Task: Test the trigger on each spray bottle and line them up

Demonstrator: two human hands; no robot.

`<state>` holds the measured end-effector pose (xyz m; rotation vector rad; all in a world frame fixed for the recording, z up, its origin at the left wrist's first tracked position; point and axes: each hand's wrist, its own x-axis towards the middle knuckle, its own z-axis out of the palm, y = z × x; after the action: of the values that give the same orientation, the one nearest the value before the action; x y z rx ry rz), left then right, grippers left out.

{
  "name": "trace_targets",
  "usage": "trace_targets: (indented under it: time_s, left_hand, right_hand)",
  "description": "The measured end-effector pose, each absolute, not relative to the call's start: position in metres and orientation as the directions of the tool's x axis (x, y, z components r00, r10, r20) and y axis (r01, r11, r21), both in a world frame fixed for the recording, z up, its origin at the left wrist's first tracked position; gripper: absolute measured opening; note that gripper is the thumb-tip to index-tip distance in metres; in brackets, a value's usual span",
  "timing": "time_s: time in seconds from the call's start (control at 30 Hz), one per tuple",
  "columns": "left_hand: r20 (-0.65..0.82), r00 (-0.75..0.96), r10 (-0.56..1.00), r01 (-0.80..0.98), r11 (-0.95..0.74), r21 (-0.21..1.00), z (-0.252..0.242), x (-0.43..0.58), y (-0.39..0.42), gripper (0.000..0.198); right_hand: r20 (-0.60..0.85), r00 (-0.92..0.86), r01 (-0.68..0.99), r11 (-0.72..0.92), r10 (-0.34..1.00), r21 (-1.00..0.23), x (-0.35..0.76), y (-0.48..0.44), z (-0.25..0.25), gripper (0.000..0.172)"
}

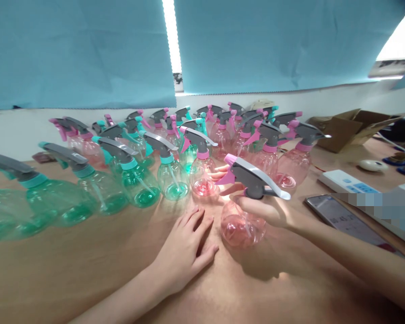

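A clear pink spray bottle (238, 231) with a grey and pink trigger head stands in front of me. My right hand (265, 209) is closed around its neck, the thumb in front and the fingers behind; the collar is hidden. My left hand (185, 249) lies on the wooden table (97, 274), fingers spread, holding nothing, to the left of that bottle. Just beyond my hands stand another pink spray bottle (204, 180) and a green spray bottle (173, 182).
Several green spray bottles (140, 184) line the left side, with more pink and green ones behind. To the right are a phone (344, 220), a white power strip (351, 180), a white mouse (373, 165) and an open cardboard box (344, 130). Blue curtains (273, 45) hang behind.
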<state>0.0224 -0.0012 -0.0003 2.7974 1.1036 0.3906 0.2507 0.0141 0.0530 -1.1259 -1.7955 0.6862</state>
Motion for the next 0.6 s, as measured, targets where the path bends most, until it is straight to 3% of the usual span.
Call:
trace_targets:
  time_s: [0.33,0.6]
  left_hand:
    - [0.193,0.703,0.685,0.660,-0.729,0.182,-0.001,0.022,-0.001,0.050]
    - [0.187,0.699,0.691,0.661,-0.723,0.200,-0.001,0.022,-0.002,0.050]
  right_hand:
    - [0.382,-0.207,0.417,0.435,0.900,-0.798,0.249,0.012,0.060,0.035]
    - [0.368,-0.230,0.395,0.432,0.901,-0.811,0.247,0.011,0.067,0.030]
